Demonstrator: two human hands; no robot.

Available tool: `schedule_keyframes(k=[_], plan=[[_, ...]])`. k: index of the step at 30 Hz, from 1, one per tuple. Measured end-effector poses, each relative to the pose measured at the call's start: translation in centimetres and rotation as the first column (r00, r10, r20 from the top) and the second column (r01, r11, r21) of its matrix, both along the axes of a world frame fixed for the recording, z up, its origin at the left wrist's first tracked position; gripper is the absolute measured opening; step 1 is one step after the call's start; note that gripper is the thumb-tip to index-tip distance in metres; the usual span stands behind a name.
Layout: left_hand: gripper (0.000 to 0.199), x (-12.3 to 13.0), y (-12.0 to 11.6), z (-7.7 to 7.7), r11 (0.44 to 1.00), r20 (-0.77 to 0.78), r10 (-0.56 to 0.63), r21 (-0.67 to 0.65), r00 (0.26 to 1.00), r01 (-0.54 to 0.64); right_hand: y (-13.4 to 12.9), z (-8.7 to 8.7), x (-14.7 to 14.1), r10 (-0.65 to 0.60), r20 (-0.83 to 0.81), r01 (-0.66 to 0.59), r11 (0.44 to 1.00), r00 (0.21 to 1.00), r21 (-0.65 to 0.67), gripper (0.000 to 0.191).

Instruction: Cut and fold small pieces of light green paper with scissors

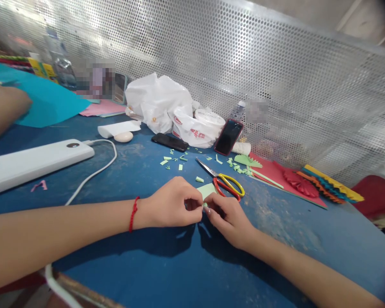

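Note:
My left hand [171, 203] and my right hand [227, 222] meet at the fingertips in the middle of the blue table [291, 239]. Both pinch a small piece of pale green paper [207, 191], and my fingers hide part of it. A red cord bracelet [134, 214] circles my left wrist. Just beyond my right hand lie red-and-yellow-handled scissors [223, 182], open and close to the paper. Small green paper scraps [176, 159] are scattered ahead of my hands.
Another person's hand [4, 105] rests on a teal paper sheet [45, 96] at the far left. A white power bank [35, 164] and its cable lie left. Behind are a white plastic bag [157, 102], several phones, and a perforated metal screen [276, 77]. Folded paper fans sit right.

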State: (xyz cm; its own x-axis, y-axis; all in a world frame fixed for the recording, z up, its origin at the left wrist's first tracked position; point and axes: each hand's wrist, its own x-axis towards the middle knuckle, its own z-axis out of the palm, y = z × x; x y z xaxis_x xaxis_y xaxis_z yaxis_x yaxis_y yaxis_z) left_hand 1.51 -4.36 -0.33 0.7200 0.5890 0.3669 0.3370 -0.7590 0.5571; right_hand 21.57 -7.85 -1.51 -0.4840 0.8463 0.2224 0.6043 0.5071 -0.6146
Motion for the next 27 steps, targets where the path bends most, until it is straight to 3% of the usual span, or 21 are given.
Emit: schedule_keyframes(k=[4, 6, 10, 12, 19, 25, 27], plan=[[0.019, 0.0, -0.2, 0.3, 0.999, 0.022, 0.019, -0.033, 1.000, -0.018, 0.3, -0.1, 0.0, -0.001, -0.142, -0.020, 0.990, 0.990, -0.143, 0.012], [0.019, 0.0, 0.0, 0.5, 0.987, 0.064, 0.036, -0.157, 0.997, -0.025, 0.6, -0.2, 0.1, -0.010, -0.254, -0.050, 0.972, 0.967, -0.229, 0.014], [0.019, 0.1, 0.6, 0.6, 0.861, 0.179, 0.053, -0.507, 0.982, 0.046, 0.8, -0.3, 0.3, 0.001, -0.384, -0.130, 0.941, 0.923, -0.311, 0.022], [0.017, 0.1, 0.8, 0.5, 0.812, 0.218, 0.044, -0.577, 0.975, 0.092, 0.8, -0.2, 0.3, -0.007, -0.431, -0.147, 0.935, 0.902, -0.323, 0.027], [0.017, -0.1, 0.5, 0.4, 0.847, 0.201, -0.029, -0.516, 0.979, 0.131, 0.6, 0.3, 0.0, 0.007, -0.441, -0.196, 0.902, 0.898, -0.385, 0.038], [0.012, 0.1, 0.9, 0.1, 0.725, 0.295, -0.048, -0.647, 0.954, 0.237, 0.6, 0.1, 0.2, 0.011, -0.487, -0.266, 0.847, 0.874, -0.459, 0.032], [0.011, 0.1, 1.0, 0.1, 0.714, 0.299, -0.060, -0.653, 0.952, 0.250, 0.7, 0.0, 0.2, 0.006, -0.498, -0.270, 0.846, 0.867, -0.460, 0.030]])
